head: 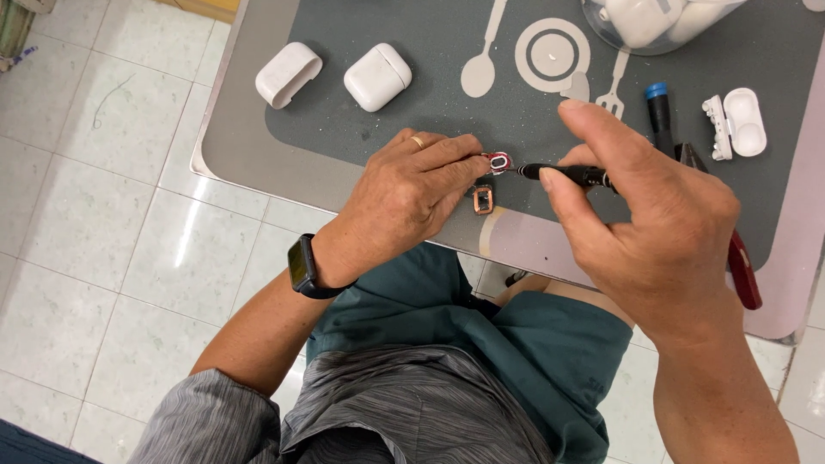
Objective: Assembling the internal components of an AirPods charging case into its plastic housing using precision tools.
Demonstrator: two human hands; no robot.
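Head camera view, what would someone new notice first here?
First, the two hands meeting at the table's near edge: the left hand pinches a small red and silver metal part while the right hand aims a slim black screwdriver at it. Next, two white rounded plastic earbud cases lie on the grey placemat behind.

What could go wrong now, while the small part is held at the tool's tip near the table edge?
1. The left hand pinches the small metal part only by its fingertips; the tool in the right hand might slip and prick a finger.
2. A copper-coloured piece lies loose near the table edge; a nudge could send it to the tiled floor.
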